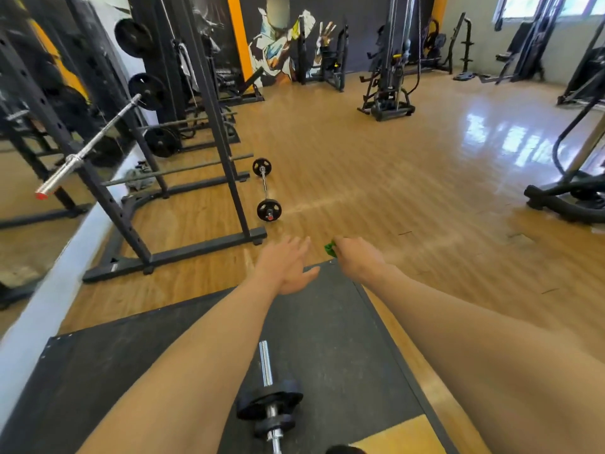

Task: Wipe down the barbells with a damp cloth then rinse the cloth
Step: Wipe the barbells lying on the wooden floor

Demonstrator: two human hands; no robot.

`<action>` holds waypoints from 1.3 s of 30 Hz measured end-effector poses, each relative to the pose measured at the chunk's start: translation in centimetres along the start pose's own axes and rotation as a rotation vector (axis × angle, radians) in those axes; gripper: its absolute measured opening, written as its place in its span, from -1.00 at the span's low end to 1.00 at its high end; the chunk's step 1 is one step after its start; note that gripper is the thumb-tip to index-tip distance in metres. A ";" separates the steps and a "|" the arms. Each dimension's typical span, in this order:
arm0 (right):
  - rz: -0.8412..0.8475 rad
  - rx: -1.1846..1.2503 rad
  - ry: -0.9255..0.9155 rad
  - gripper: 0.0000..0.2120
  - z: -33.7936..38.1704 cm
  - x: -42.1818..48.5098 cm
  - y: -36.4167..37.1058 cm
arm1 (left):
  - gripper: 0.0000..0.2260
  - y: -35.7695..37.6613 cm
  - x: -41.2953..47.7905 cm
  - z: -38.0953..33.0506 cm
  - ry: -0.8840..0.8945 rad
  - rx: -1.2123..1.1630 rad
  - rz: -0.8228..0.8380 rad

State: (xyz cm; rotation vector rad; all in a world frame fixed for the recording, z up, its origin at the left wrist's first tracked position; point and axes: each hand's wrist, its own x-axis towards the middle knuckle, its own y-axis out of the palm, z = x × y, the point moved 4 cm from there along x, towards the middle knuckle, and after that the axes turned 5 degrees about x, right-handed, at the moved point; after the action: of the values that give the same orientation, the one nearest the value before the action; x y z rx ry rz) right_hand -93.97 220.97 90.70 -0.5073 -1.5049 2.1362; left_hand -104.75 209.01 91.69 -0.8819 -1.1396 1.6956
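Note:
A short barbell [269, 386] with black plates lies on the black mat [343, 339] directly below me, between my forearms. A second small barbell [265, 188] rests on the wooden floor ahead, by the rack's foot. A long chrome bar [88, 149] sits in the squat rack at left. My right hand [358, 257] grips a bunched green cloth [330, 249], held out in the air over the mat's far corner. My left hand [288, 263] is stretched forward beside it with straight fingers, holding nothing.
A black squat rack [183, 250] with plates stands at left against a mirror wall. Cable machines [389, 93] and benches line the far wall. Another machine's base [563, 198] sits at right. Wooden floor spreads through the middle.

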 end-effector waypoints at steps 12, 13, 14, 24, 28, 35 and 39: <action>0.006 0.054 0.013 -0.80 -7.7 24.2 -1.2 | -0.28 1.7 23.9 7.0 -0.095 -0.122 -0.008; 0.010 0.053 0.009 -0.80 -8.2 27.1 -1.5 | -0.28 1.6 26.6 8.2 -0.090 -0.122 -0.007; 0.003 0.056 0.007 -0.81 -8.6 30.1 -2.0 | -0.28 1.5 29.5 9.5 -0.093 -0.124 -0.017; -0.073 0.084 0.008 -0.72 -14.0 53.9 -7.3 | -0.27 0.2 51.3 19.5 -0.163 -0.136 -0.032; -0.042 0.065 0.008 -0.71 -16.8 63.5 -7.6 | -0.28 1.8 59.7 23.2 -0.174 -0.133 -0.022; -0.011 0.087 -0.058 -0.73 -21.3 83.3 -8.1 | -0.32 2.4 77.2 31.1 -0.199 -0.077 -0.026; -0.008 0.088 -0.130 -0.74 -21.5 94.0 -10.5 | -0.29 2.6 86.1 35.8 -0.260 -0.079 0.011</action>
State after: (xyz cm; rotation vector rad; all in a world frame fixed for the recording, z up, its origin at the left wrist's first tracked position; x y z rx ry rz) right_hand -157.33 294.45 90.96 -0.3370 -1.4698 2.2561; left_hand -168.03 277.51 94.05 -0.7309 -1.3851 1.8229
